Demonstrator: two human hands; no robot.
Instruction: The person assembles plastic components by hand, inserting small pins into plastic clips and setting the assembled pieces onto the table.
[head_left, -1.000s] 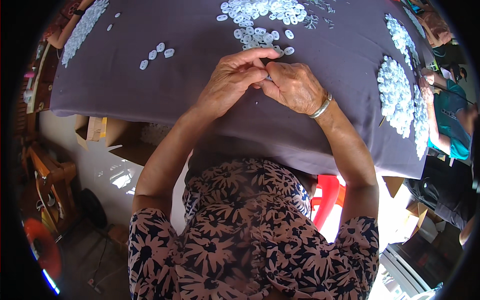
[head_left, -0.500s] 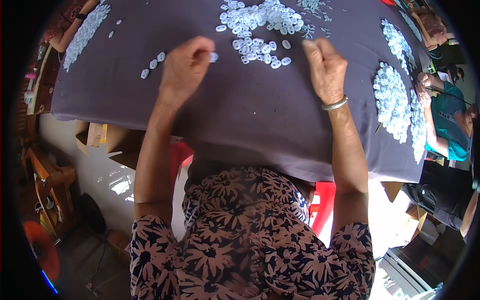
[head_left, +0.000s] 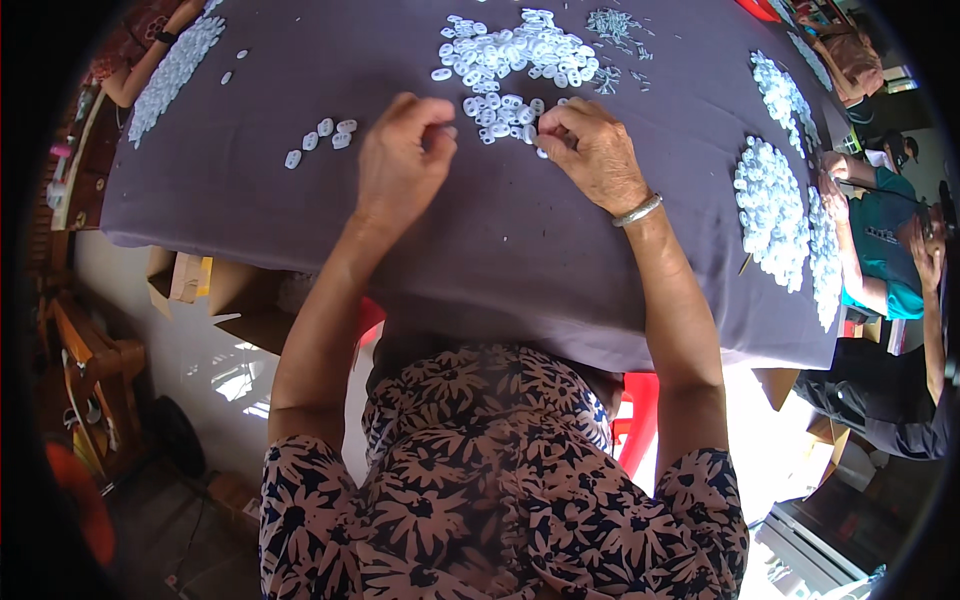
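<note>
My left hand (head_left: 405, 155) hovers over the dark tablecloth, fingers curled, with thumb and index finger apart and nothing visible between them. To its left lie several loose white oval pieces (head_left: 325, 127), each with two holes. My right hand (head_left: 592, 158), with a silver bangle at the wrist, has thumb and fingertips closed at the right edge of a small cluster of the same pieces (head_left: 508, 116). It seems to grip one white oval piece (head_left: 542, 153), mostly hidden by the fingers. Behind the cluster spreads a larger heap of white oval pieces (head_left: 520, 48).
Small grey screw-like parts (head_left: 610, 25) lie scattered at the far right of the heap. More white pieces are piled at the left edge (head_left: 178, 70) and on the right (head_left: 772, 210). Other people sit around the table, including one in a teal shirt (head_left: 890, 235). Cardboard boxes (head_left: 240, 300) stand below the table.
Two more white pieces now lie beside the loose ones on the left. My left hand, no longer showing a piece, has moved right; my right hand has moved left to the small cluster.
</note>
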